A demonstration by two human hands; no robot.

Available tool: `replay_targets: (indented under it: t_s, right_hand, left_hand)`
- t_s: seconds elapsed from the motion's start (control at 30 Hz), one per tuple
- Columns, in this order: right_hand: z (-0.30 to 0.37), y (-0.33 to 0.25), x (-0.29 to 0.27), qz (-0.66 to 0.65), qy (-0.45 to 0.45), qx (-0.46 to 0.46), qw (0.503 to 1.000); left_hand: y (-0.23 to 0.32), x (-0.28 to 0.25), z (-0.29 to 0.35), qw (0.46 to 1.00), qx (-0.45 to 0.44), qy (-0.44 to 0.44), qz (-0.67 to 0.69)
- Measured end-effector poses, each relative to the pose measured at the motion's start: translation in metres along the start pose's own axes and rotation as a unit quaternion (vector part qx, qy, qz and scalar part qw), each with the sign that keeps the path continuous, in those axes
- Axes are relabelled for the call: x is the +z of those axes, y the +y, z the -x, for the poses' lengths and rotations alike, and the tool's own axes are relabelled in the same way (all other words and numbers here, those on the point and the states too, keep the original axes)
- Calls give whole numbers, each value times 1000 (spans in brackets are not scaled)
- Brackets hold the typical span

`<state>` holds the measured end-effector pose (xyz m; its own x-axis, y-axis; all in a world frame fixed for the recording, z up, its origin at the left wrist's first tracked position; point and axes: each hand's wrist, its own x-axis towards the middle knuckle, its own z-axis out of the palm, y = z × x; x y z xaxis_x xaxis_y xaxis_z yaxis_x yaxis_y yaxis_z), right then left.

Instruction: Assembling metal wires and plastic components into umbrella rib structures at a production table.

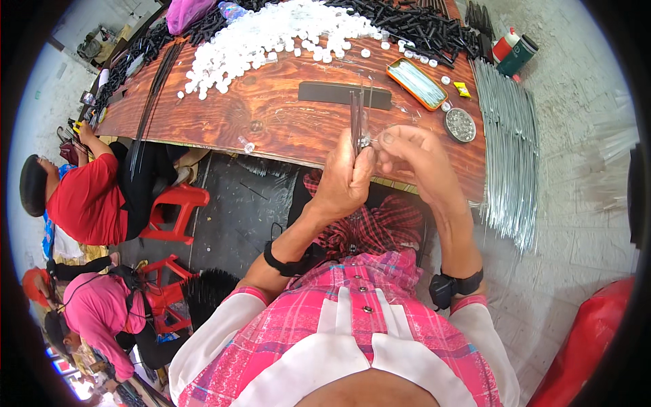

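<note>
My left hand (337, 182) is closed around a few thin dark rods (357, 117) that stand upright above its fingers, over the table's near edge. A small clear piece shows at its thumb, partly hidden by the fingers. Just to the right, my right hand (419, 154) has thumb and forefinger pinched close to that piece. Whatever the pinch holds is too small to name. Beyond both hands, a flat dark bar (324, 92) lies on the wooden table (230, 125). An orange-rimmed tin of pale thin sticks (416, 83) sits to its right.
White caps (271, 41) are heaped at the back, with black tubes (437, 34) beside them. A round dish of small clear bits (460, 125) stands at right, near a bundle of clear rods (508, 149). Long dark rods (152, 102) overhang the left edge. Co-workers sit on red stools (178, 210).
</note>
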<state>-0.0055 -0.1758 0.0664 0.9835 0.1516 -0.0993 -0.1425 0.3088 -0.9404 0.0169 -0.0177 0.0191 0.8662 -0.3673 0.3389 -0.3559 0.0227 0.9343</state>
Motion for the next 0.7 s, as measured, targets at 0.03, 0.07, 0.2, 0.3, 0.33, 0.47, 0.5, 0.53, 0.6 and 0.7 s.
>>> replay_targets:
  t_s: [0.03,0.07,0.2,0.3,0.33,0.47,0.5,0.53,0.6,0.7]
  right_hand:
    - [0,1,0,0,0,0,1000]
    - [1,2,0,-12,-7,-2,1000]
    - [-3,15,-1,-3,-27,-49,998]
    - [-2,18,3,62,-7,-92,994]
    - [0,17,5,61,-8,-91,994]
    - [6,2,9,126,5,-86,988]
    - [7,-3,7,154,10,-79,985]
    - [9,-9,5,155,14,-79,985]
    - [13,-20,-4,158,13,-11,987]
    - [10,-25,-20,136,-23,23,990]
  left_hand:
    - [0,0,0,1000,5,-3,14]
    - [1,-1,0,1000,10,-6,29]
    - [8,-9,2,998,-33,-27,42]
    - [11,-9,0,998,-32,-16,44]
    - [10,-9,-1,999,-26,-11,36]
    - [4,-6,-1,1000,16,8,-23]
    - [3,-5,-1,1000,16,5,-22]
    - [2,-4,0,999,14,-10,-40]
    - [3,1,0,998,12,-29,-55]
    - [5,7,-1,997,4,-27,-70]
